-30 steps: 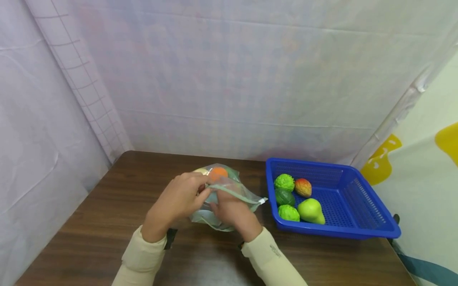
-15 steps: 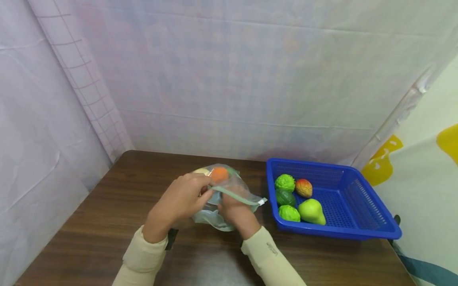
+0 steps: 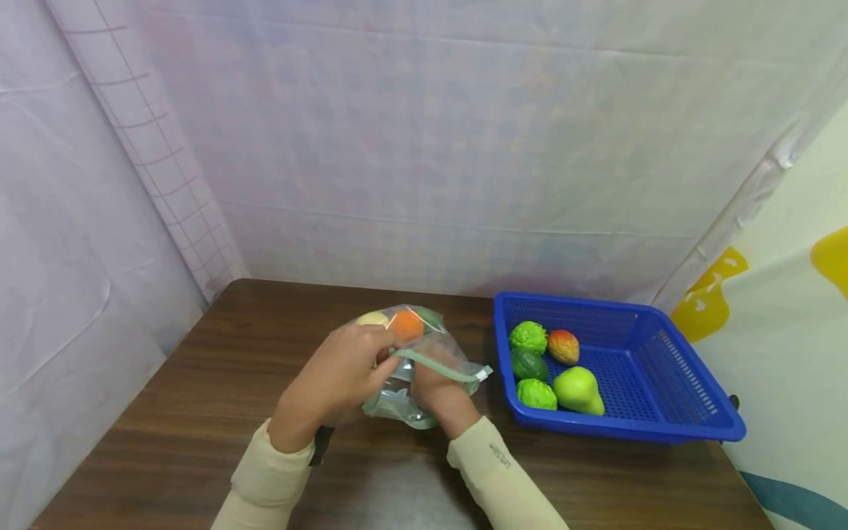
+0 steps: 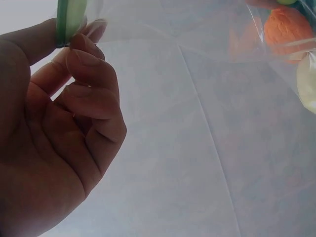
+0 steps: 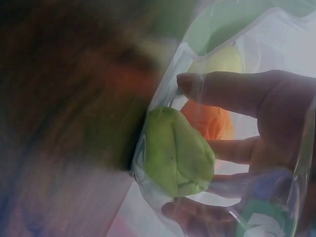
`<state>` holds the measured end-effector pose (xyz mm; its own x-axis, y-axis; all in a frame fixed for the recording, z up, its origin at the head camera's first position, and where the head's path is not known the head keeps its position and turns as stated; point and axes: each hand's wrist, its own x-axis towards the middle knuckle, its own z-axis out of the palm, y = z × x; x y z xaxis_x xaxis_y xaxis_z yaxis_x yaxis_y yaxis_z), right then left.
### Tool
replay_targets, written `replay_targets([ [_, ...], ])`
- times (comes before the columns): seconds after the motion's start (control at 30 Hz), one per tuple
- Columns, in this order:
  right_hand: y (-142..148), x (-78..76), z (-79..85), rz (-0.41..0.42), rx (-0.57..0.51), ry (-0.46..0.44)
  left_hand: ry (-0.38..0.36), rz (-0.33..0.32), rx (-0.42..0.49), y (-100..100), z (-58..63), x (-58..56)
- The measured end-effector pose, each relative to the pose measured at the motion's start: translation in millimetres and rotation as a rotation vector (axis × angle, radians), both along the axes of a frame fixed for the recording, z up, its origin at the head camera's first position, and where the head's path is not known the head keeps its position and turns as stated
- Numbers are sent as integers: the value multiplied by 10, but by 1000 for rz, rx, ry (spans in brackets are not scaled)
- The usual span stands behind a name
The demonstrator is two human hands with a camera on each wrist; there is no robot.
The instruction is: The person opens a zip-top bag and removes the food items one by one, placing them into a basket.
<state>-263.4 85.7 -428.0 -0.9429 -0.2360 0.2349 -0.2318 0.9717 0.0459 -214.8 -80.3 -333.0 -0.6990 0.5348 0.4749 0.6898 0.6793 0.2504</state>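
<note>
In the head view a clear zip bag [image 3: 397,403] with a green closure strip lies mid-table, its mouth toward me. My left hand [image 3: 339,368] pinches the edge of the bag's mouth; in the left wrist view thumb and fingertips meet at the green strip. My right hand [image 3: 442,390] reaches inside. In the right wrist view, a light green chayote [image 5: 177,153] sits inside the bag against my right fingers, the thumb extended above it and some fingertips hidden behind it. An orange fruit [image 3: 406,324], a pale yellow one [image 3: 373,319] and something green [image 3: 429,318] are also in the bag.
A blue perforated basket [image 3: 623,428] stands right of the bag. It holds a green pear [image 3: 576,390], a red-yellow mango [image 3: 563,347], a dark green fruit [image 3: 528,364] and two bumpy light green pieces [image 3: 528,336]. White cloth [image 3: 424,162] hangs behind the brown table [image 3: 199,412].
My right hand has shifted slightly right inside the bag, and the bag's near edge has moved a little right. The left hand keeps its pinch, edging slightly right. The basket's contents look unchanged.
</note>
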Motion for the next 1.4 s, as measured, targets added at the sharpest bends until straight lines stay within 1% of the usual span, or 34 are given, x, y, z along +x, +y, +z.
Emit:
replay_targets([
  [0.17,0,-6,-8,-15,23,-9,-5,-4,-2,-3,10,1],
  [0.33,-6,26,2,-13,6,-46,-17,-6,-9,-7,11,3],
  [0.47,-6,56,15,11,-45,-89,-29,-2,-3,-5,3,5],
  [0.63,17,80,28,45,-170,-163,-27,-6,8,-6,-3,0],
  [0.73,19,95,49,41,-185,-176,-27,-3,12,-11,-8,-4],
  [0.83,10,134,97,39,-170,-177,-46,5,19,-21,-6,-1],
  [0.93,2,190,152,63,-159,-183,-67,11,27,-31,2,8],
  [1.03,-2,258,213,96,-175,-191,-82,9,32,-34,4,13],
  [1.17,-4,346,302,120,-195,-202,-86,7,36,-35,6,15],
  [1.33,-8,436,450,138,-204,-229,-78,16,37,-42,10,12],
  [1.4,-7,477,511,156,-196,-219,-75,20,35,-45,11,10],
])
